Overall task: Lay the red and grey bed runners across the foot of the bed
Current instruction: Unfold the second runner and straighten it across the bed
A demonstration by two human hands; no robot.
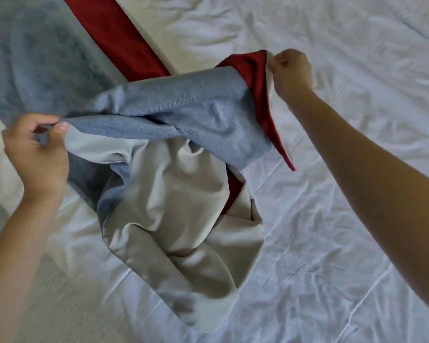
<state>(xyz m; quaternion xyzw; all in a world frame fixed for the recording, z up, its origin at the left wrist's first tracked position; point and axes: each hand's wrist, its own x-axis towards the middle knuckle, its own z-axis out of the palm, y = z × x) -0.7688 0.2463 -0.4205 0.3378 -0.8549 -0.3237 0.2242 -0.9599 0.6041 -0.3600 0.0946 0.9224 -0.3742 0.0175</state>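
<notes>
One bed (pixel 332 219), two runners: our left hand (pixel 36 147) grips the grey runner (pixel 183 105), our right hand (pixel 292 70) pinches the red runner (pixel 114 33).

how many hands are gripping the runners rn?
2. Left hand grips the grey runner at left; right hand pinches the red runner at its raised corner, upper centre.

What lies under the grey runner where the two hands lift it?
Under the grey runner, pale beige fabric hangs bunched, with a strip of the red runner beside it, over the white sheet. The sheet beneath the bunch is covered.
</notes>
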